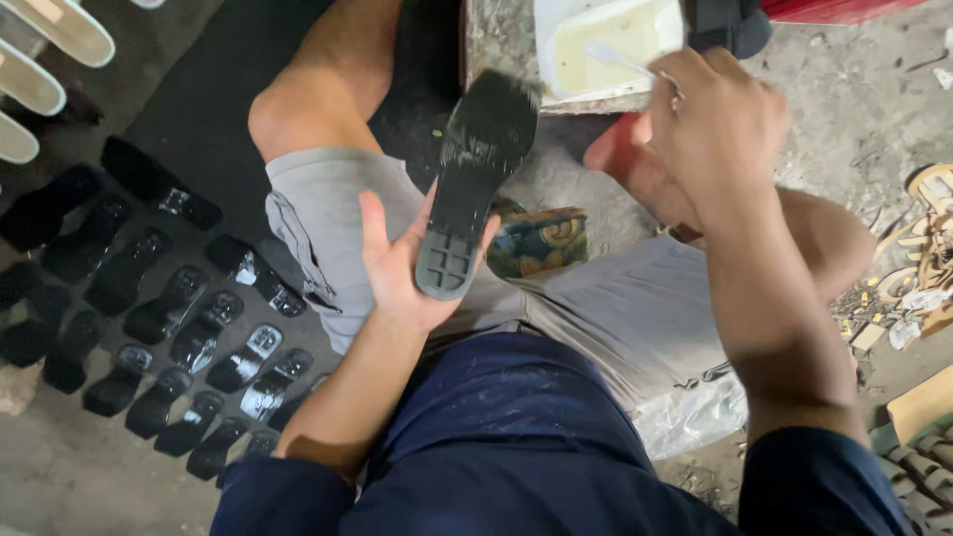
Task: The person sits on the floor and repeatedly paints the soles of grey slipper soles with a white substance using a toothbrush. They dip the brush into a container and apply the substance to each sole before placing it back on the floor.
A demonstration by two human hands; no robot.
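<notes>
My left hand (399, 266) lies palm up at the centre, cradling the heel end of a black shoe sole (470, 179) that points up and away, its surface wet and shiny. My right hand (717, 124) is raised at the upper right, fingers closed on a thin white brush handle (617, 58). The brush reaches into a white tray of pale yellowish glue (606, 40) resting on a block ahead of me. I sit with bare knees apart, in grey shorts and a dark blue top.
Rows of several black soles (189, 328) lie on the floor at the left, some glossy. Pale soles (50, 40) sit in the upper left corner. Tan scraps and cut-outs (923, 248) litter the floor at the right. A patterned object (541, 238) sits between my legs.
</notes>
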